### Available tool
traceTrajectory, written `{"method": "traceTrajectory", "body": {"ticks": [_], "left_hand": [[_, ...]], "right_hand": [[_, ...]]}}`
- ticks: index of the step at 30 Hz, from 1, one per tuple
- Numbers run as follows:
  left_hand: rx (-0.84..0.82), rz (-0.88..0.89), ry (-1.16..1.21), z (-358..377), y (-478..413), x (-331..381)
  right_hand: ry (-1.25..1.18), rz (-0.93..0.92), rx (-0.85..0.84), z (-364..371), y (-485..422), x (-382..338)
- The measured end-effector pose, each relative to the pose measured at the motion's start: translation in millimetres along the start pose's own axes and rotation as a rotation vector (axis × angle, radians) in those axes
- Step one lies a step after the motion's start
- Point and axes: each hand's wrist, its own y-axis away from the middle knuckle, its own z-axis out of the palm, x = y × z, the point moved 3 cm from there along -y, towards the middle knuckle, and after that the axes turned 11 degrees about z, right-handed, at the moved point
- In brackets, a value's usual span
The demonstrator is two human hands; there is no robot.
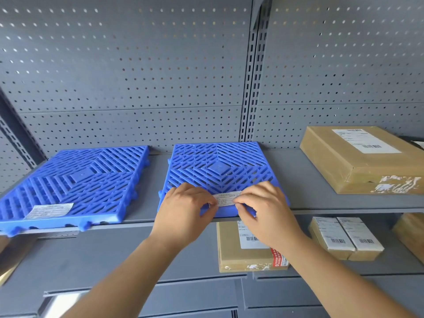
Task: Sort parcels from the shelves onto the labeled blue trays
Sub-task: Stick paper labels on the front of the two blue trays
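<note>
Pinching a thin paper label at each end, my left hand and right hand hold it over the blue tray's front edge; flimsy, tears easily

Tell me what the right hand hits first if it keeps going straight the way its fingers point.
The right hand points left along the tray's front edge, so it would probably first meet the left hand gripping the same white label; depth is unclear.
</note>
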Motion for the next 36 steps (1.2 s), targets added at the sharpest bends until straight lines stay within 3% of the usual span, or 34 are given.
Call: {"method": "traceTrajectory", "body": {"ticks": [5, 19, 29, 36], "left_hand": [[0.003, -0.087, 0.111, 1, 2, -7], [-0.002, -0.129, 0.123, -3, 7, -8], [0.102, -0.148, 0.168, -16, 1, 5], [0.053, -0.061, 0.184, 1, -19, 52]], "right_hand": [[-0.018, 0.011, 0.007, 1, 3, 1], [0.026, 0.023, 0.012, 0, 7, -6], [0.019, 0.178, 0.064, -22, 7, -13], [0.056, 0.304, 0.103, -53, 29, -3]]}}
